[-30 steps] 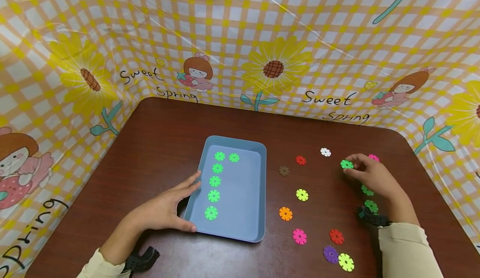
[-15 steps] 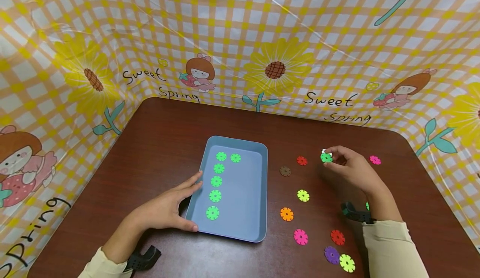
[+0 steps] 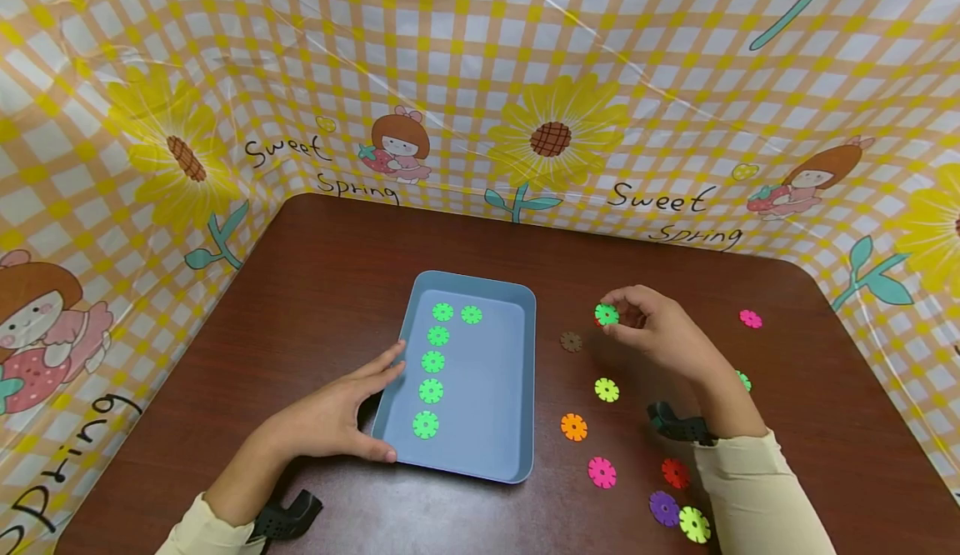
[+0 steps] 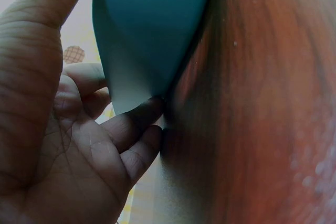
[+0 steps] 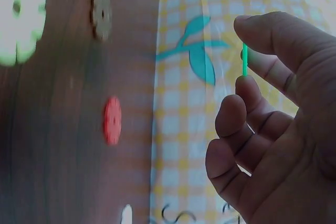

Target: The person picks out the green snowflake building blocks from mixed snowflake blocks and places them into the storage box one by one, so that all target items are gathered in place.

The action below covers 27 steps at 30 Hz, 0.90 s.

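My right hand (image 3: 666, 337) pinches a green notched plastic disc (image 3: 607, 314) between thumb and fingertips, above the table right of the tray. In the right wrist view that green disc (image 5: 244, 60) appears edge-on. In the head view it overlaps a red disc (image 3: 597, 322) lying beneath it. My left hand (image 3: 326, 417) rests against the left side of a blue-grey tray (image 3: 487, 397), fingers spread along the rim and thumb at the near left corner. Inside the tray, several green discs (image 3: 432, 362) form a column at the left, with another green disc (image 3: 471, 315) beside the top one.
Around the right hand lie brown (image 3: 571, 342), yellow (image 3: 607, 390), orange (image 3: 573, 427) and pink discs (image 3: 602, 472). Red (image 3: 675, 473), purple (image 3: 663, 508) and yellow discs (image 3: 694, 525) cluster near the front. A checked cloth (image 3: 450, 55) hangs behind the table.
My right hand has carried the green disc leftward, past the white disc, to above the red one. The left hand and tray have stayed in place.
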Each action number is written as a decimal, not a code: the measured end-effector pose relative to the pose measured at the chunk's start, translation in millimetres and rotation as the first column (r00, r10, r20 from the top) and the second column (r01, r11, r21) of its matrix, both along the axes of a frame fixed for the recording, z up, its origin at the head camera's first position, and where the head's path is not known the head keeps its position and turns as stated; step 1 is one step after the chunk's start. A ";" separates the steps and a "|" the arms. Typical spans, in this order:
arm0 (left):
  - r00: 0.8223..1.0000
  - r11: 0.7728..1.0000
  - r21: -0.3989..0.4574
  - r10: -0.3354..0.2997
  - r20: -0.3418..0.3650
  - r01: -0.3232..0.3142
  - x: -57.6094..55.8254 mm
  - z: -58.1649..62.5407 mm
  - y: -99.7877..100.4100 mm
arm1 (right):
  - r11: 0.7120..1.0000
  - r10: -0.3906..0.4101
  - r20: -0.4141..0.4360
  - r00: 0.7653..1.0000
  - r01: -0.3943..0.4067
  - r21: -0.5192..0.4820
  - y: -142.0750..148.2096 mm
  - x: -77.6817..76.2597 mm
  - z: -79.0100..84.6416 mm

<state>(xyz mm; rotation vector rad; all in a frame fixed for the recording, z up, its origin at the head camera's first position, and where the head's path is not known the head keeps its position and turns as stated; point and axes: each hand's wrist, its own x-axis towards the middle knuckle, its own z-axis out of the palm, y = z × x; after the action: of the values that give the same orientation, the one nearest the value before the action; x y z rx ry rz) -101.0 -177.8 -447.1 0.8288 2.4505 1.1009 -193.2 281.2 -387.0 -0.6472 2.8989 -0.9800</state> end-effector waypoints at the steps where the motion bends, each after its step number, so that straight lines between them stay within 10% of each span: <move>1: 1.000 1.000 0.000 0.000 0.000 0.000 0.0 -0.1 -0.1 | 1.000 0.012 -0.001 1.000 -0.012 -0.003 -3.8 -0.1 -0.2; 27: 1.000 1.000 0.008 0.001 -0.003 -0.001 -0.4 -0.4 -0.2 | 0.967 0.253 0.015 0.967 -0.253 -0.022 -87.0 2.6 -7.1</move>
<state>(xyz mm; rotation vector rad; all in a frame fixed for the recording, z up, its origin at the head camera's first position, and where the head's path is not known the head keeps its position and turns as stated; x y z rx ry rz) -101.5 -178.0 -447.4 0.8330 2.4510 1.1105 -190.6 194.1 -394.1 -0.9749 2.7048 -0.9751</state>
